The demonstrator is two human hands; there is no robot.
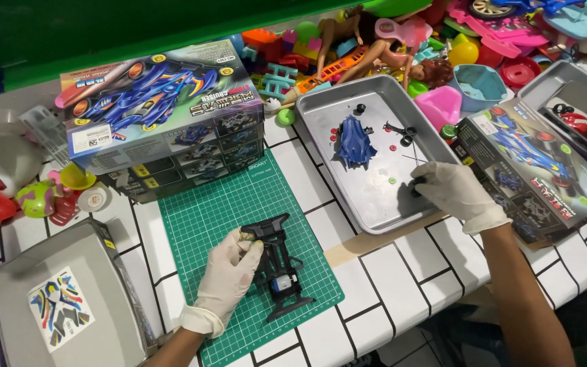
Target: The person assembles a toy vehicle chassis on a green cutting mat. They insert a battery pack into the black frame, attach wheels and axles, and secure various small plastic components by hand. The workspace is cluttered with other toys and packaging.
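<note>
Left hand (229,272) grips black chassis (278,268); right hand (453,192) inside metal tray (375,197)

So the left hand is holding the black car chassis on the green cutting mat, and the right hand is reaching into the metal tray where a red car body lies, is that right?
Not quite. The head view shows the car body in the metal tray is blue, not red. The rest stands: the left hand holds the black chassis on the green cutting mat, and the right hand reaches into the tray.

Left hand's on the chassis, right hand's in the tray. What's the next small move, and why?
Probably lift the right hand with the small black part it touches in the tray and carry it to the chassis. The left hand steadies the chassis on the green mat, and it shows no wheels.
</note>
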